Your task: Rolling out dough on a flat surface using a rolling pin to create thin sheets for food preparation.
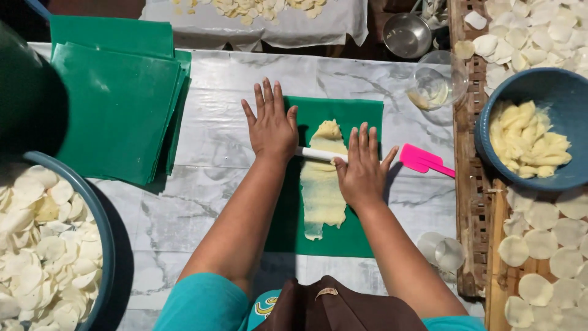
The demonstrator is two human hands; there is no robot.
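Marble-patterned plastic sheeting covers the surface, seen from directly above. At far left, a blue basin holds many thin pale round discs, and above it lies a stack of green plastic sheets.

In the middle, 1 green sheet lies flat with a long strip of pale yellow dough on it, running from top to bottom. A white rolling pin lies across the dough's upper part.

The left hand is flat, with its fingers spread and extended, its palm pressing on the left end of the pin. The right hand is likewise open and flat, fingers slightly apart, pressing on the pin just right of the dough. Neither hand is curled around anything.

Just right of the right hand, a pink spatula rests on the surface. Above it stands a clear glass, and farther up a small metal bowl. At far right, a blue bowl holds yellow dough pieces, and a wooden rack carries more pale discs.
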